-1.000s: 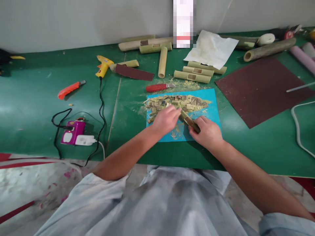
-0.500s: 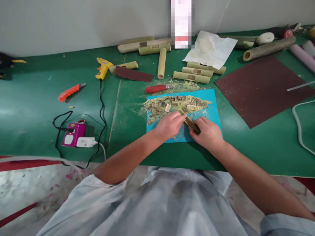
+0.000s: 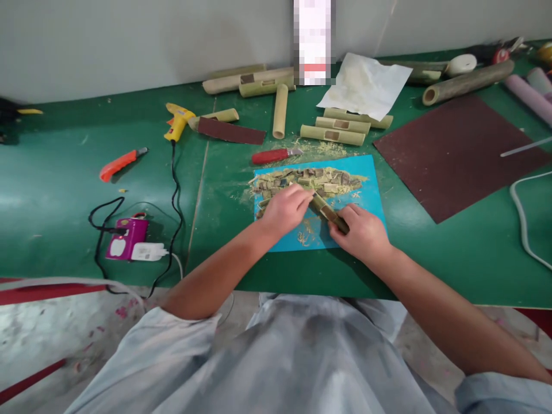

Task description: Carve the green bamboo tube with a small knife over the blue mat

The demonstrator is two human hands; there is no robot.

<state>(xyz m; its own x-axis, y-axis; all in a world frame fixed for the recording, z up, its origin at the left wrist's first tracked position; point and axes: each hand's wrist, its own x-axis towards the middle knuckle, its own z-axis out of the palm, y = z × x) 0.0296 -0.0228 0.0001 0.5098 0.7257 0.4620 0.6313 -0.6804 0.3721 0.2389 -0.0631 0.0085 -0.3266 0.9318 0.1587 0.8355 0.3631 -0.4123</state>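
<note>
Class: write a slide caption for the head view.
Over a blue sheet, right hand grips a notched bamboo tube, left hand by its far end.

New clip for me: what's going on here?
A person is working on a bamboo tube over a blue sheet. The right grip holds the tube's near end; the left grip is close by its far end, and whether it holds anything is unclear. The tube has an opening cut in its side. Bamboo chips and shavings lie on the sheet, with a red-handled knife just beyond it.
</note>
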